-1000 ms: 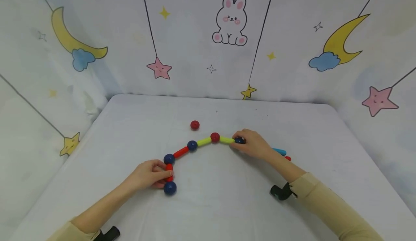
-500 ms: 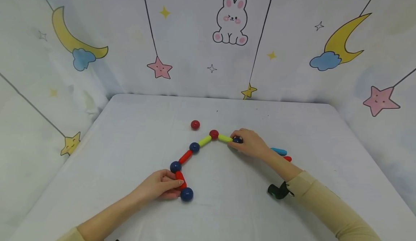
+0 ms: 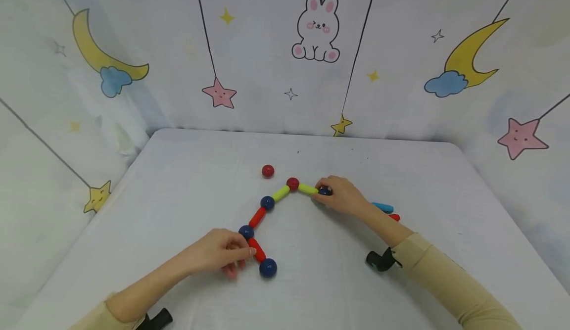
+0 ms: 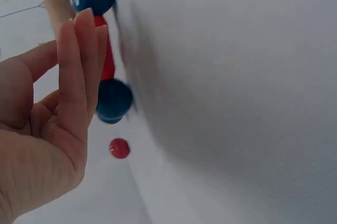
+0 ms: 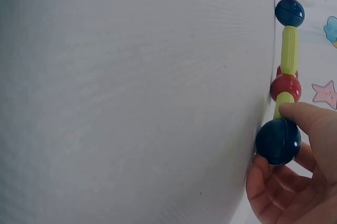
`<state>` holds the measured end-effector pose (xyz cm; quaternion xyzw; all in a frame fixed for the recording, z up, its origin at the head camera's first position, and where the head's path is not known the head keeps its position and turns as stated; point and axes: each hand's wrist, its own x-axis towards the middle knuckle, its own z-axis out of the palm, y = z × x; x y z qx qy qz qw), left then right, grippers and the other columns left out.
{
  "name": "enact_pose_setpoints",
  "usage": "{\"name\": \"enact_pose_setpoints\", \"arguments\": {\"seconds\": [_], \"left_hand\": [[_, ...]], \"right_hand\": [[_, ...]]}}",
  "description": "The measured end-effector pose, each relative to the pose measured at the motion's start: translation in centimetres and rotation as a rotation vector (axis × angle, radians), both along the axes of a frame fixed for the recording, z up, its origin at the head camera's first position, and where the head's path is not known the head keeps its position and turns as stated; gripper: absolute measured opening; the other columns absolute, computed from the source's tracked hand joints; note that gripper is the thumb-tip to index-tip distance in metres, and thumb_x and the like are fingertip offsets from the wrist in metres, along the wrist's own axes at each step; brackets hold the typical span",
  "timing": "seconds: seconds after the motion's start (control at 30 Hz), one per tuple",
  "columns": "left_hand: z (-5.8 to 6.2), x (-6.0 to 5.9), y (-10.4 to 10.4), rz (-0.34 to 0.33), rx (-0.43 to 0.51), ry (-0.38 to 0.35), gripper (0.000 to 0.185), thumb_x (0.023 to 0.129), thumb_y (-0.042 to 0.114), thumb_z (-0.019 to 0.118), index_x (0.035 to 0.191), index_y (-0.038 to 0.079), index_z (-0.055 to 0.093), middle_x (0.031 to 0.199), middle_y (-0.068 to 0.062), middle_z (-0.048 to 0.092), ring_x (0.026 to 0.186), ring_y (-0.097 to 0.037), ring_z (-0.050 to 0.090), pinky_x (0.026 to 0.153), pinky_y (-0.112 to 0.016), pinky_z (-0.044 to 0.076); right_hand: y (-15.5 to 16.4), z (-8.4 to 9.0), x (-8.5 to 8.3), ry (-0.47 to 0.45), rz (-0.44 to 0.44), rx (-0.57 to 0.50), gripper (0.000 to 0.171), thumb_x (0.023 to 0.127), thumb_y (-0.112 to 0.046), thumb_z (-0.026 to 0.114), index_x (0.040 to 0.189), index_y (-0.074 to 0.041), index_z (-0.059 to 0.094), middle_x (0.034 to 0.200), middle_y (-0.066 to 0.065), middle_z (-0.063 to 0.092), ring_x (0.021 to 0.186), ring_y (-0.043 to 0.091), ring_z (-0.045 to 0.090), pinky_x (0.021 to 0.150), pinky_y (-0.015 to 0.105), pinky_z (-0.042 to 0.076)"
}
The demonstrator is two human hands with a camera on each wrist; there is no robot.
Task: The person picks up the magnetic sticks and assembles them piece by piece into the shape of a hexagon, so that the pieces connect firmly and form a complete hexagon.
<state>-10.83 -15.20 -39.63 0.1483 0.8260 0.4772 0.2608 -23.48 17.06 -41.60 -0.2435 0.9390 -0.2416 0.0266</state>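
Observation:
A bent chain of coloured rods and balls lies on the white table. My right hand (image 3: 340, 197) grips the dark blue ball (image 5: 278, 141) at its right end, thumb resting on the joined yellow-green rod (image 3: 307, 189). From there the chain runs through a red ball (image 3: 292, 184), another yellow-green rod (image 3: 281, 193) and a blue ball (image 3: 267, 203) to two red rods. Beside the nearest red rod (image 3: 257, 250) is my left hand (image 3: 220, 252), fingers nearly straight, fingertips right at the rod. The blue ball (image 3: 268, 268) at the near end sits just past those fingertips.
A loose red ball (image 3: 267, 171) lies behind the chain. Partly hidden past my right forearm are a light blue rod (image 3: 383, 207) and a red piece (image 3: 394, 217). A printed cloth (image 3: 267, 48) hangs behind the table.
My left hand has swung the chain's near end to the right, and its fingers have loosened from the red rod. The right hand with its blue ball has shifted slightly left.

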Motion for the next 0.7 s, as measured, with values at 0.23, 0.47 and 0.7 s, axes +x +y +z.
{"name": "enact_pose_setpoints", "arguments": {"seconds": [0.23,0.47,0.7], "left_hand": [[1.7,-5.5,1.7,0.084,-0.217,0.45,0.024,0.084,0.029,0.066,0.1,0.011,0.065,0.084,0.0,0.062,0.073,-0.013,0.057,0.061,-0.026,0.049],[0.2,-9.8,3.8,-0.02,-0.416,0.372,0.048,0.078,0.04,0.071,0.115,0.01,0.062,0.094,-0.002,0.062,0.075,-0.012,0.054,0.062,-0.024,0.046],[-0.1,-11.1,4.6,-0.006,-0.409,0.388,0.034,0.079,0.029,0.071,0.109,0.015,0.066,0.088,-0.002,0.062,0.072,-0.015,0.053,0.059,-0.024,0.044]], "right_hand": [[-0.2,-0.1,-0.2,-0.007,0.017,-0.014,0.023,0.084,-0.032,0.067,0.098,-0.015,0.065,0.088,0.0,0.058,0.073,0.014,0.05,0.06,0.026,0.044],[-0.4,-0.2,-0.3,-0.017,0.036,-0.019,0.023,0.084,-0.033,0.067,0.098,-0.015,0.065,0.088,-0.001,0.059,0.074,0.014,0.05,0.062,0.027,0.043],[-0.3,0.0,-0.4,-0.009,0.043,-0.012,0.022,0.084,-0.032,0.066,0.098,-0.015,0.065,0.087,-0.001,0.058,0.072,0.013,0.05,0.06,0.026,0.043]]}}
